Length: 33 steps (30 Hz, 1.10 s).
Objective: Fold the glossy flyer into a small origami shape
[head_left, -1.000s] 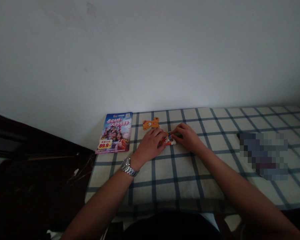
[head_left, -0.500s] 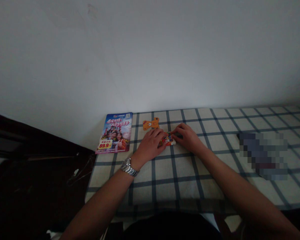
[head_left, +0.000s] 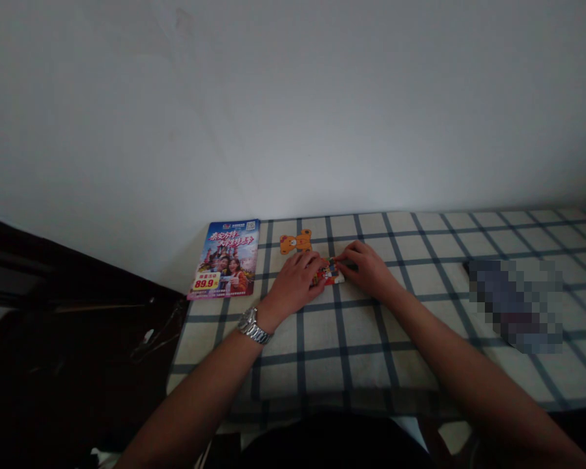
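A small colourful picture card lies on the checked cloth between my hands, its left part covered. My left hand, with a metal watch on the wrist, is bent over that side, fingers above and thumb along the near edge. At the card's upper right, the thumb and fingertips of my right hand are pinched together. Whether they grip the card's edge or a small piece on it is too small to tell. Just beyond my left hand sits an orange bear-shaped cutout.
A checked cloth covers the table, which meets a pale wall at the back. At the left corner lies a glossy printed leaflet. On the right is a dark, pixelated object. The floor left of the table is dark.
Both hands stay at the card with almost the same pose. The right fingertips shift very slightly at its upper right corner.
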Each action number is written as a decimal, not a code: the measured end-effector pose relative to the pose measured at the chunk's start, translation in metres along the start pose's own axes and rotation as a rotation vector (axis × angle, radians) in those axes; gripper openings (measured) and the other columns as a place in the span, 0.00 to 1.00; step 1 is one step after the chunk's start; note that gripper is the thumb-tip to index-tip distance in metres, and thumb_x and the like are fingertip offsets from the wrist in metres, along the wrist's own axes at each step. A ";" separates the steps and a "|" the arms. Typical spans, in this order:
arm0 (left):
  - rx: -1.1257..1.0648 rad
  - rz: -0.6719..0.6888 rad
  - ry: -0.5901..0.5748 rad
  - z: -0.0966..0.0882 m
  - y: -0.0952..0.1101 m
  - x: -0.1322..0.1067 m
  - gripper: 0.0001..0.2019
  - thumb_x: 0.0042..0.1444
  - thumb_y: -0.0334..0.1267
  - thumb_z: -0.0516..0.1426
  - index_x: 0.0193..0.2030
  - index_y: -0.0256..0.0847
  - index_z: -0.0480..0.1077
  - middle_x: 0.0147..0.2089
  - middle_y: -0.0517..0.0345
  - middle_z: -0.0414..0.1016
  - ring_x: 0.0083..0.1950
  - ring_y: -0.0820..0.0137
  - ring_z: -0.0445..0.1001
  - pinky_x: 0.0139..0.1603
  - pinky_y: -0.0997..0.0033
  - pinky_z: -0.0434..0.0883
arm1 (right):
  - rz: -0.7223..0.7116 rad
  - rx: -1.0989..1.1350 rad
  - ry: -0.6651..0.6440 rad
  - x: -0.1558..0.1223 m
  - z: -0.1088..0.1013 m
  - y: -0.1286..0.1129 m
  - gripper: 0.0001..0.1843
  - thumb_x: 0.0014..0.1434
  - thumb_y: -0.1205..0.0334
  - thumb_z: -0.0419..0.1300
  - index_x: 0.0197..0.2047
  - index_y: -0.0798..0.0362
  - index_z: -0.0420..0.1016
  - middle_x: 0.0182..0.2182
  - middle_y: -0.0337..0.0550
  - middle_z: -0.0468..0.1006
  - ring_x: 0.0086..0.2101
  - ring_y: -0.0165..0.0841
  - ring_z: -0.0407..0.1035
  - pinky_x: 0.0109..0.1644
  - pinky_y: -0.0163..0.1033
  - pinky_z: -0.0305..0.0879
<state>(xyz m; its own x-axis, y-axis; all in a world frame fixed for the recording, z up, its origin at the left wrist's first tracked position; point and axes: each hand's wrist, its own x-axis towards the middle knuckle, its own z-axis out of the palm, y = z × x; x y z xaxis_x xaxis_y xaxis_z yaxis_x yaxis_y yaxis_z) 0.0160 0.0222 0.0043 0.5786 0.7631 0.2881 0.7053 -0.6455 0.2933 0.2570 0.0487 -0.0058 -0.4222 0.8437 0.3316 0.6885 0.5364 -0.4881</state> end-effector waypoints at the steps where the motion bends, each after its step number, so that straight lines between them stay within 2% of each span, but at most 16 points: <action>1: 0.000 -0.001 0.001 0.001 0.000 0.000 0.17 0.66 0.37 0.60 0.60 0.44 0.68 0.61 0.50 0.70 0.62 0.56 0.69 0.67 0.49 0.67 | 0.003 0.000 0.000 0.000 0.000 -0.001 0.06 0.67 0.62 0.64 0.45 0.49 0.82 0.43 0.47 0.75 0.45 0.42 0.72 0.52 0.49 0.70; 5: 0.003 -0.012 0.014 0.004 -0.002 -0.001 0.17 0.66 0.38 0.61 0.60 0.44 0.68 0.62 0.50 0.70 0.62 0.56 0.69 0.66 0.49 0.68 | 0.002 0.000 -0.003 -0.001 -0.002 -0.005 0.07 0.68 0.61 0.63 0.46 0.50 0.82 0.43 0.48 0.75 0.45 0.42 0.73 0.53 0.49 0.70; 10: -0.007 -0.013 0.021 0.002 0.000 -0.001 0.15 0.67 0.39 0.59 0.59 0.43 0.69 0.61 0.49 0.70 0.62 0.57 0.69 0.66 0.50 0.68 | 0.003 -0.020 0.008 -0.004 -0.004 -0.012 0.10 0.68 0.54 0.64 0.47 0.50 0.81 0.44 0.48 0.75 0.45 0.43 0.72 0.53 0.50 0.70; 16: -0.007 -0.006 0.012 0.000 0.001 -0.001 0.16 0.66 0.37 0.60 0.60 0.43 0.68 0.60 0.50 0.71 0.62 0.56 0.69 0.67 0.50 0.68 | -0.006 -0.107 -0.004 -0.007 -0.006 -0.023 0.19 0.63 0.45 0.69 0.49 0.49 0.77 0.47 0.51 0.74 0.47 0.47 0.70 0.54 0.53 0.70; 22: -0.006 -0.017 0.016 0.001 0.001 -0.001 0.16 0.67 0.39 0.59 0.60 0.43 0.68 0.60 0.49 0.71 0.61 0.56 0.70 0.66 0.49 0.69 | -0.006 -0.162 -0.008 -0.007 -0.003 -0.024 0.22 0.59 0.47 0.72 0.49 0.49 0.75 0.48 0.52 0.73 0.47 0.48 0.69 0.53 0.54 0.71; 33: 0.005 -0.014 0.012 0.000 0.001 -0.003 0.16 0.68 0.38 0.59 0.61 0.42 0.68 0.61 0.49 0.70 0.61 0.56 0.69 0.65 0.49 0.69 | 0.020 -0.180 -0.022 -0.006 -0.001 -0.025 0.23 0.58 0.46 0.72 0.49 0.49 0.74 0.48 0.53 0.73 0.47 0.49 0.69 0.53 0.55 0.70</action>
<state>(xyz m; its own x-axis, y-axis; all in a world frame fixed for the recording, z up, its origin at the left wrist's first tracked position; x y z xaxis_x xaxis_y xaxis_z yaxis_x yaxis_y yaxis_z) 0.0154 0.0195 0.0037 0.5641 0.7712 0.2949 0.7149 -0.6349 0.2929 0.2424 0.0301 0.0053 -0.4190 0.8553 0.3048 0.7904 0.5088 -0.3411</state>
